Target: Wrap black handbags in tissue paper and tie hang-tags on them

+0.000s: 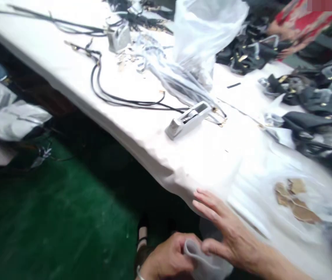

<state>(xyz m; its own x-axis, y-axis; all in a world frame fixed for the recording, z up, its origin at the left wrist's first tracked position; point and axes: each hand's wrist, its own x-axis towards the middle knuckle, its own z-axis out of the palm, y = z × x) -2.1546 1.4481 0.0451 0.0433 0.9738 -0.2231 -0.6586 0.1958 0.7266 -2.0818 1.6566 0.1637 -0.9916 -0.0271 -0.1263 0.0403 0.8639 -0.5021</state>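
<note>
At the bottom of the view, beside the table's near edge, my left hand [171,254] is closed around a piece of translucent white sheeting [209,268]. The sheeting's upper edge curls over into a loop; whether it is a bag or a foam sheet I cannot tell. My right hand [232,235] is just to the right, fingers stretched out and apart over the table edge. Its thumb lies against the sheeting. A grey block-shaped holder with a slot [187,120], perhaps a tape dispenser, stands on the table beyond my hands, with black cords [125,102] running to it.
The white-covered table [142,132] slants across the view. On it are a second grey holder [119,38], a clear plastic bag [206,35], brown scraps [297,202] and black bags or parts [323,93]. Another person in red [303,23] is at the far side. Green floor [66,217] lies left.
</note>
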